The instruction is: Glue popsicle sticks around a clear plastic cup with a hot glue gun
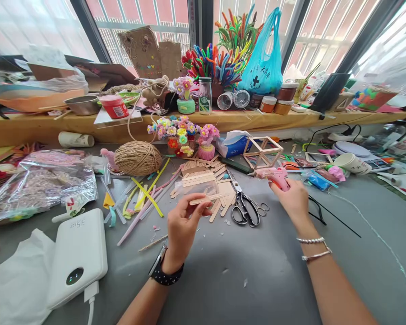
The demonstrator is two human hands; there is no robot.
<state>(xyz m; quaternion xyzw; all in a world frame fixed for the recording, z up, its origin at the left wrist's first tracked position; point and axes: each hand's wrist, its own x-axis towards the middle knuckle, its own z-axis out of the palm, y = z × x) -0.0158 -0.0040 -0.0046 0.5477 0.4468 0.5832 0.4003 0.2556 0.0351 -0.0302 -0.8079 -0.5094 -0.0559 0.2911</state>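
My left hand (186, 221) pinches a wooden craft stick (203, 200) between thumb and fingers, raised a little above the grey table. On the right, my right hand (292, 198) is wrapped around a pink hot glue gun (274, 176), its nozzle pointing left. Behind the left hand lies a pile of loose craft sticks (198, 179), partly covered by a clear plastic wrapper. Black-handled scissors (246, 210) rest between my two hands, with a smaller metal pair (261, 207) beside them. A cube frame made of sticks (263, 153) stands just behind the glue gun.
A twine ball (138, 158), pipe-cleaner flowers (181, 133) and yellow strips (149, 189) lie left of centre. At front left sit a white power bank (79, 257) with a cable and a silvery plastic bag (47, 180). A crowded ledge (176, 121) runs along the back.
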